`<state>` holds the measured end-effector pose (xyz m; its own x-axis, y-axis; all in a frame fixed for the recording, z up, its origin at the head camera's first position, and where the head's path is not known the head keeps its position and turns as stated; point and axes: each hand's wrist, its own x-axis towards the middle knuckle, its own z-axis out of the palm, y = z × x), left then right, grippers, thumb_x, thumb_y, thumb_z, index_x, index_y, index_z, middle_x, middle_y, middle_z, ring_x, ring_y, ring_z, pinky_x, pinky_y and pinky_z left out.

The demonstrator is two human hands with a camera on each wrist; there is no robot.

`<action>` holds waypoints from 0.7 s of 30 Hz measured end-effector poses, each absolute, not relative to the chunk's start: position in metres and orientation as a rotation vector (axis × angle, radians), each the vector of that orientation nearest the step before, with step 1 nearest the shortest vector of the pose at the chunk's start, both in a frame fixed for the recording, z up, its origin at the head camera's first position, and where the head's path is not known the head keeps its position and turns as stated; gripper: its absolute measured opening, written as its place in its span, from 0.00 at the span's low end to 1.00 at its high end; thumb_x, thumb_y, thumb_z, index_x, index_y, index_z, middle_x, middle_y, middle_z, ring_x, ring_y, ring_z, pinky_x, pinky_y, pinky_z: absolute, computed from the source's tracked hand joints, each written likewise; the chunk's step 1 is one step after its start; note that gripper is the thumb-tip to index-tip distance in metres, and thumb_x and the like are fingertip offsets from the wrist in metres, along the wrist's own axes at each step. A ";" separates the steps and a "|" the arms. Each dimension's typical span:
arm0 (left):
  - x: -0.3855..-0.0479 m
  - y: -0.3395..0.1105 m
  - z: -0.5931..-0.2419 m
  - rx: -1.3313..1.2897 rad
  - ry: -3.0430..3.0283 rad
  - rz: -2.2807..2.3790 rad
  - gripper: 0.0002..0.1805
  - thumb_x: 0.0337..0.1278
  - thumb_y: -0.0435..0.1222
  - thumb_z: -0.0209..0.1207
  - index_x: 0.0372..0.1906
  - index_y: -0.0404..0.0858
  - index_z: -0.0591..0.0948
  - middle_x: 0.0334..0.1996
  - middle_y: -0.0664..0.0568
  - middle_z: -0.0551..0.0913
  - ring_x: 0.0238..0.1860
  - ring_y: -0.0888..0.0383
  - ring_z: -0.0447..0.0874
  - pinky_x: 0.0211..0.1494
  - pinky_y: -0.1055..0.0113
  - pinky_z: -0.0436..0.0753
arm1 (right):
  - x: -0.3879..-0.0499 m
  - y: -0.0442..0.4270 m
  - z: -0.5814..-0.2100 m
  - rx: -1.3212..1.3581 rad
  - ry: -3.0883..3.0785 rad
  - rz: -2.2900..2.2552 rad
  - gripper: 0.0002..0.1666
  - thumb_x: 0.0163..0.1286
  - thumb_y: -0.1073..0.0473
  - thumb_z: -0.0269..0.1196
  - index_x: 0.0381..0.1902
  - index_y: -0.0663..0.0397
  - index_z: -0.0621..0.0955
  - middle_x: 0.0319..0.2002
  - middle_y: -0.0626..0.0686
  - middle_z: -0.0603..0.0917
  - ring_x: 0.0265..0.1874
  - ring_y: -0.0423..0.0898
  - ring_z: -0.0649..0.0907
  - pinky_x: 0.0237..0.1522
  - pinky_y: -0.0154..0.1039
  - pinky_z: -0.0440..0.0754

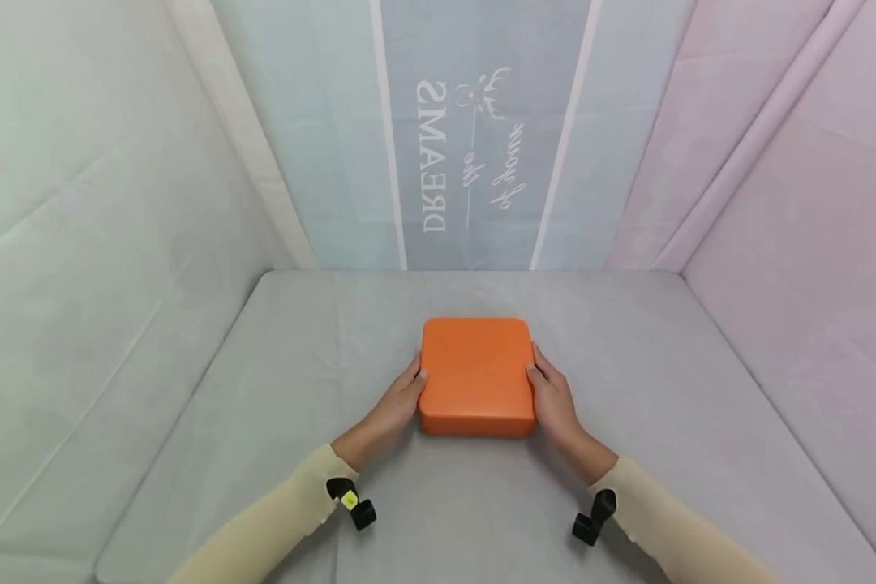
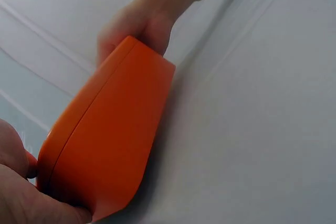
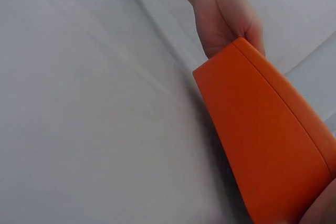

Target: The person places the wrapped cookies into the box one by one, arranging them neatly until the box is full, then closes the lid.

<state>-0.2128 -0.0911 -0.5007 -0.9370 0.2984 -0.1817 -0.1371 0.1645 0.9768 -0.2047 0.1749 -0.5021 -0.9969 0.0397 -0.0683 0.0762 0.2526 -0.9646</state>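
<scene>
An orange box (image 1: 476, 369), square with rounded corners, is held between two hands near the middle of the grey surface. My left hand (image 1: 397, 403) grips its left side, the thumb by the top edge. On the opposite side my right hand (image 1: 557, 403) holds it the same way. A thin seam runs round the box (image 2: 113, 129) below its top in the left wrist view, where it appears slightly above the cloth. The right wrist view shows the box's (image 3: 257, 135) near side, with the left hand (image 3: 226, 19) at the far end. Fingers underneath are hidden.
The grey padded surface (image 1: 299, 341) lies under the box. Pale fabric walls rise at the left (image 1: 102, 243), at the right (image 1: 796, 243) and behind, where a blue panel (image 1: 482, 162) bears mirrored lettering. Black wrist cameras (image 1: 361, 513) sit on both cream sleeves (image 1: 270, 519).
</scene>
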 end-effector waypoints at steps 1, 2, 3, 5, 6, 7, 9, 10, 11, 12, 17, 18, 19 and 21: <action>-0.218 -0.091 -0.499 0.158 2.128 1.827 0.34 0.84 0.47 0.38 0.83 0.41 0.43 0.82 0.53 0.43 0.81 0.55 0.35 0.81 0.50 0.41 | -0.210 0.174 -0.501 0.114 2.473 -1.905 0.33 0.85 0.53 0.41 0.82 0.49 0.51 0.81 0.46 0.50 0.80 0.43 0.49 0.79 0.48 0.46; -0.224 -0.092 -0.498 0.161 2.144 1.819 0.34 0.84 0.47 0.38 0.83 0.41 0.44 0.82 0.53 0.43 0.81 0.55 0.36 0.81 0.51 0.42 | -0.214 0.173 -0.499 0.115 2.478 -1.912 0.33 0.85 0.53 0.41 0.82 0.49 0.51 0.81 0.46 0.51 0.80 0.43 0.49 0.79 0.48 0.47; -0.230 -0.092 -0.496 0.171 2.156 1.817 0.34 0.84 0.46 0.38 0.83 0.40 0.44 0.82 0.53 0.44 0.81 0.56 0.36 0.81 0.51 0.42 | -0.219 0.172 -0.498 0.120 2.477 -1.922 0.33 0.85 0.53 0.41 0.82 0.49 0.51 0.81 0.45 0.51 0.79 0.43 0.49 0.79 0.48 0.47; -0.242 -0.093 -0.495 0.179 2.178 1.802 0.33 0.84 0.46 0.37 0.83 0.40 0.45 0.82 0.53 0.45 0.81 0.56 0.37 0.81 0.52 0.43 | -0.229 0.170 -0.497 0.129 2.471 -1.920 0.33 0.85 0.53 0.41 0.82 0.49 0.50 0.81 0.44 0.50 0.79 0.42 0.49 0.79 0.47 0.47; -0.247 -0.093 -0.495 0.178 2.185 1.794 0.33 0.84 0.46 0.37 0.83 0.41 0.45 0.82 0.53 0.45 0.81 0.56 0.38 0.81 0.52 0.43 | -0.234 0.169 -0.497 0.138 2.468 -1.918 0.33 0.85 0.53 0.41 0.82 0.49 0.50 0.81 0.44 0.50 0.79 0.42 0.49 0.79 0.47 0.47; -0.252 -0.094 -0.495 0.181 2.194 1.784 0.33 0.84 0.46 0.36 0.83 0.41 0.45 0.82 0.52 0.45 0.81 0.55 0.38 0.81 0.52 0.43 | -0.239 0.167 -0.497 0.157 2.468 -1.922 0.33 0.85 0.52 0.41 0.82 0.49 0.50 0.81 0.43 0.51 0.79 0.42 0.49 0.79 0.46 0.48; -0.260 -0.095 -0.495 0.186 2.202 1.780 0.33 0.84 0.46 0.36 0.83 0.40 0.45 0.82 0.51 0.45 0.81 0.55 0.38 0.81 0.51 0.43 | -0.248 0.165 -0.498 0.174 2.464 -1.926 0.33 0.85 0.52 0.41 0.82 0.48 0.50 0.81 0.43 0.51 0.79 0.42 0.49 0.79 0.46 0.47; -0.263 -0.096 -0.496 0.177 2.209 1.773 0.33 0.84 0.46 0.36 0.83 0.40 0.45 0.82 0.51 0.46 0.81 0.55 0.38 0.81 0.52 0.43 | -0.252 0.164 -0.499 0.177 2.463 -1.926 0.33 0.85 0.52 0.41 0.82 0.49 0.51 0.81 0.44 0.51 0.79 0.42 0.49 0.79 0.47 0.47; -0.266 -0.096 -0.498 0.169 2.227 1.754 0.33 0.84 0.46 0.36 0.83 0.40 0.46 0.82 0.51 0.46 0.81 0.54 0.38 0.81 0.51 0.43 | -0.256 0.163 -0.500 0.179 2.460 -1.924 0.33 0.85 0.51 0.41 0.82 0.49 0.51 0.81 0.45 0.51 0.80 0.43 0.49 0.79 0.47 0.47; -0.267 -0.097 -0.499 0.166 2.244 1.734 0.33 0.84 0.46 0.36 0.82 0.39 0.45 0.82 0.50 0.45 0.81 0.54 0.38 0.81 0.51 0.43 | -0.259 0.163 -0.502 0.192 2.453 -1.917 0.33 0.85 0.51 0.42 0.82 0.49 0.52 0.81 0.45 0.51 0.80 0.43 0.49 0.79 0.47 0.46; -0.270 -0.098 -0.510 0.187 2.302 1.666 0.33 0.84 0.45 0.36 0.82 0.37 0.45 0.82 0.47 0.44 0.81 0.52 0.38 0.81 0.51 0.44 | -0.265 0.165 -0.513 0.223 2.404 -1.890 0.32 0.85 0.52 0.41 0.82 0.46 0.52 0.81 0.43 0.50 0.80 0.42 0.48 0.79 0.46 0.45; -0.270 -0.098 -0.511 0.193 2.300 1.672 0.33 0.84 0.45 0.36 0.82 0.37 0.45 0.82 0.48 0.44 0.81 0.52 0.38 0.81 0.51 0.44 | -0.266 0.165 -0.515 0.225 2.400 -1.898 0.32 0.85 0.52 0.41 0.82 0.46 0.52 0.81 0.43 0.51 0.80 0.42 0.48 0.79 0.46 0.45; -0.271 -0.098 -0.511 0.196 2.299 1.678 0.33 0.84 0.46 0.36 0.82 0.37 0.45 0.82 0.48 0.44 0.81 0.53 0.38 0.81 0.51 0.44 | -0.266 0.166 -0.516 0.220 2.400 -1.911 0.32 0.85 0.52 0.41 0.82 0.46 0.52 0.81 0.43 0.51 0.80 0.42 0.48 0.79 0.47 0.45; -0.273 -0.097 -0.511 0.193 2.298 1.692 0.33 0.84 0.47 0.35 0.82 0.38 0.45 0.82 0.49 0.44 0.81 0.53 0.38 0.81 0.51 0.44 | -0.266 0.166 -0.517 0.206 2.406 -1.935 0.32 0.85 0.52 0.41 0.82 0.47 0.52 0.81 0.44 0.51 0.80 0.43 0.49 0.79 0.47 0.45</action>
